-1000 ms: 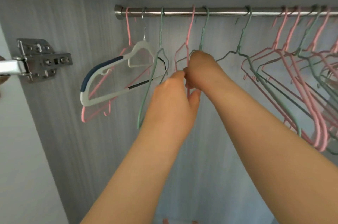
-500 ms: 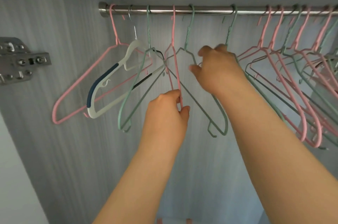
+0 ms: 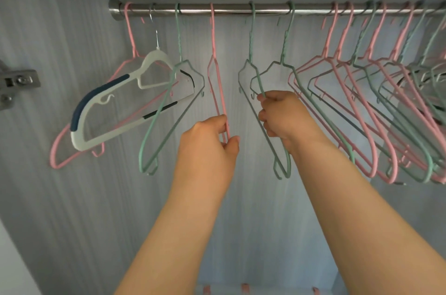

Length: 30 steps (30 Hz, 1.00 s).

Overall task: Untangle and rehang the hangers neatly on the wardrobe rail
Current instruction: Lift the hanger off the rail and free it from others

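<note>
1. Above both hands: steel rail (image 3: 241,10) runs L–R under the wardrobe top; grey wood-grain back panel (image 3: 72,198) behind, metal hinge (image 3: 17,82) on the L wall.
2. L hand (image 3: 207,147): thumb + forefinger pinch the low end of a pink hanger (image 3: 216,77), which is hooked on the rail and hangs nearly edge-on.
3. R hand (image 3: 280,116): fingers curled tight round the wire of a green hanger (image 3: 251,72), hook on the rail. Can't tell if the next green hanger (image 3: 286,53) is gripped too.
4. L of the grips: green wire hanger (image 3: 169,106), white/navy hanger (image 3: 135,82), outer pink hanger (image 3: 58,150), overlapping.
5. R of the grips: pink/green bunch (image 3: 362,101), crowded, crossing.
</note>
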Each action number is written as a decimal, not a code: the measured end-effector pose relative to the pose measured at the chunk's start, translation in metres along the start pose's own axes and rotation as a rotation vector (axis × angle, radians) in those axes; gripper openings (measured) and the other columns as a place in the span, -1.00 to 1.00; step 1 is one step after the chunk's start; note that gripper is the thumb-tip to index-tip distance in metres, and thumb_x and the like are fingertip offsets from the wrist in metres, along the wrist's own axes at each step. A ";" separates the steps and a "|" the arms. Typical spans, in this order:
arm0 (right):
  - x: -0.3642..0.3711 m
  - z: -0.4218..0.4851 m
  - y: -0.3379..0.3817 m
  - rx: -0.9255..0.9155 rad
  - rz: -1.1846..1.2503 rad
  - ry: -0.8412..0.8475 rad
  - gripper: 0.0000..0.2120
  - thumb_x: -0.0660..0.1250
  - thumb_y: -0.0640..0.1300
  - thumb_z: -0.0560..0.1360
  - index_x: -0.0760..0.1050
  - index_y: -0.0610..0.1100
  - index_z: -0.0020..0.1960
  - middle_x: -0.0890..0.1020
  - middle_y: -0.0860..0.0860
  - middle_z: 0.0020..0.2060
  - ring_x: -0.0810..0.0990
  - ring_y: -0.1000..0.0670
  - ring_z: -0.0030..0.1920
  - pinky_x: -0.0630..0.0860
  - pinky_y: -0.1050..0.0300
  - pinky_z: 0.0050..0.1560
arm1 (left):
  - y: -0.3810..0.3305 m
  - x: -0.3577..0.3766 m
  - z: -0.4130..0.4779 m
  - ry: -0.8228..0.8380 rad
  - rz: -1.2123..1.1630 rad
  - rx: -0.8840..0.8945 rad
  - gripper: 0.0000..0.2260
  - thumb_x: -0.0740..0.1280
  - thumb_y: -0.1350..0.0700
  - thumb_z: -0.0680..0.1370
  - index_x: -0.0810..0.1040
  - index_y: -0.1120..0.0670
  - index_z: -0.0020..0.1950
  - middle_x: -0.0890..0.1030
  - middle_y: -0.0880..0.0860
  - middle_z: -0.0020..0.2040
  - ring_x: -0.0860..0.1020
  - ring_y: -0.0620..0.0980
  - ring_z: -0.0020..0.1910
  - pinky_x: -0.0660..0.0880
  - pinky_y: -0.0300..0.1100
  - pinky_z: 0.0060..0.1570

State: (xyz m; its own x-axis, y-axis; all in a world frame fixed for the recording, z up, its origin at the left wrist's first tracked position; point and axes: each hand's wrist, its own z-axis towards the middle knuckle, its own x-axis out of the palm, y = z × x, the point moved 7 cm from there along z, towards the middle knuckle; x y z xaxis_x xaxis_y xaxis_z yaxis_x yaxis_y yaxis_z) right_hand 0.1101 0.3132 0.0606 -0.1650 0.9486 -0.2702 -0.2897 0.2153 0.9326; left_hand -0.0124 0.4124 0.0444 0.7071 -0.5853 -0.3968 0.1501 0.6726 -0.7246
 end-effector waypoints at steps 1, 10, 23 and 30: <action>-0.002 -0.001 -0.001 0.007 0.021 -0.005 -0.70 0.04 -0.26 0.62 0.45 -0.27 0.24 0.35 -0.03 -0.41 0.26 0.05 -0.49 0.21 0.24 -0.48 | -0.001 0.001 0.000 0.005 0.006 0.004 -0.88 0.32 0.19 0.46 0.55 0.16 -0.03 0.65 0.21 -0.06 0.63 0.22 -0.22 0.57 0.09 -0.12; 0.000 -0.002 -0.008 0.018 0.080 -0.031 -0.71 0.05 -0.19 0.63 0.45 -0.25 0.22 0.42 -0.05 -0.36 0.29 0.06 -0.47 0.25 0.25 -0.45 | -0.001 -0.002 -0.002 0.010 -0.004 0.006 -0.86 0.32 0.19 0.48 0.57 0.04 0.02 0.65 0.00 -0.20 0.65 0.07 -0.29 0.58 -0.09 -0.17; 0.015 -0.038 0.010 0.066 -0.307 0.243 -0.39 0.02 0.04 0.63 -0.12 -0.22 0.53 0.32 -0.15 0.41 0.42 -0.15 0.32 0.38 0.18 0.29 | -0.007 -0.012 -0.010 -0.117 0.107 0.033 -0.64 0.33 0.13 0.47 0.45 0.04 0.26 0.58 0.02 0.17 0.57 -0.14 -0.09 0.37 -0.35 -0.13; -0.069 -0.093 0.063 -0.344 -0.764 -0.045 -0.64 0.12 -0.05 0.60 0.29 -0.07 0.37 0.38 -0.06 0.34 0.40 -0.09 0.32 0.38 0.12 0.21 | -0.062 0.010 -0.031 -0.107 -0.260 0.210 -0.73 0.29 0.09 0.45 0.53 0.00 0.14 0.59 -0.20 -0.02 0.59 -0.28 -0.04 0.48 -0.40 0.02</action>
State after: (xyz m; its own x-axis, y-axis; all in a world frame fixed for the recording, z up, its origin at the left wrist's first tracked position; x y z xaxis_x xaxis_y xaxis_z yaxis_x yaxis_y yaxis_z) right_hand 0.0157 0.2394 0.1159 0.2295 0.5806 -0.7812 -0.5791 0.7265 0.3698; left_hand -0.0365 0.3508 0.0681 0.6929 -0.7063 -0.1447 0.4659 0.5918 -0.6578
